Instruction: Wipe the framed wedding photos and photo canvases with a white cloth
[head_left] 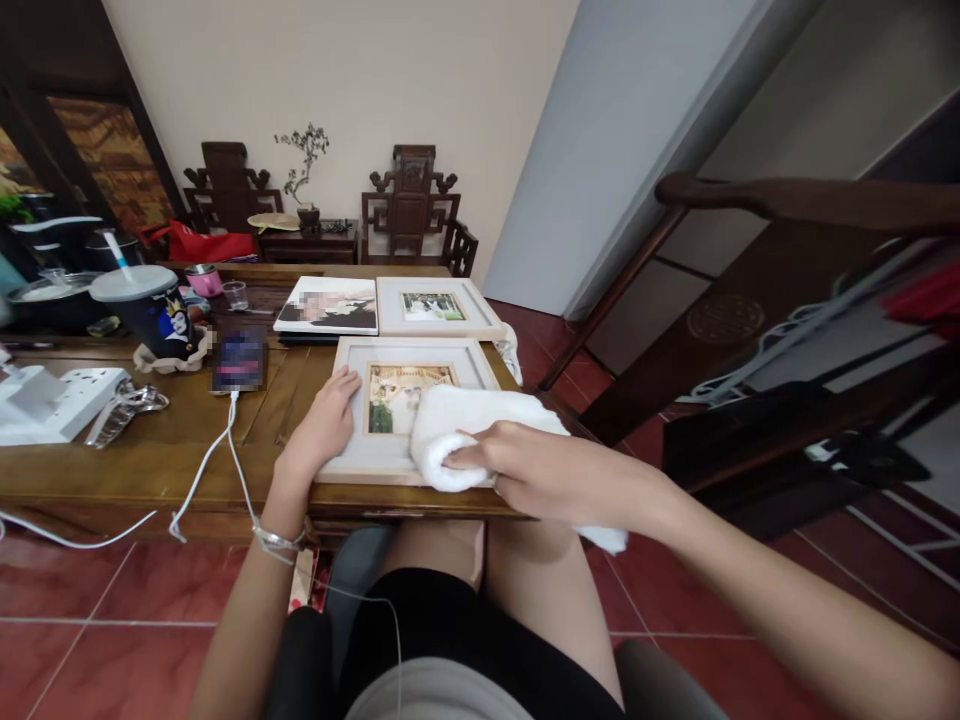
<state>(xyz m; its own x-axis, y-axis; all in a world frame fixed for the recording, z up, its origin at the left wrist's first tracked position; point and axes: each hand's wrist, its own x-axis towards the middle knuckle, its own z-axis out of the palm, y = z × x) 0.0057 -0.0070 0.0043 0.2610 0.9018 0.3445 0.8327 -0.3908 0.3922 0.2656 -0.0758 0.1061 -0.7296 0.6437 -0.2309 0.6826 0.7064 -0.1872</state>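
A pale wooden picture frame lies face up at the front edge of the table, a small photo inside its white mat. My left hand grips the frame's left edge, with fingers bent over the border. In my right hand is a bunched white towel, pressed on the right part of the frame. The towel covers the lower right corner and part of the photo, and its tail hangs past the table edge above my lap.
Behind lie a second framed photo and a photo panel. On the left are a charging phone, a dark lidded cup, a clear hair claw and a white power strip. A wooden chair stands at right.
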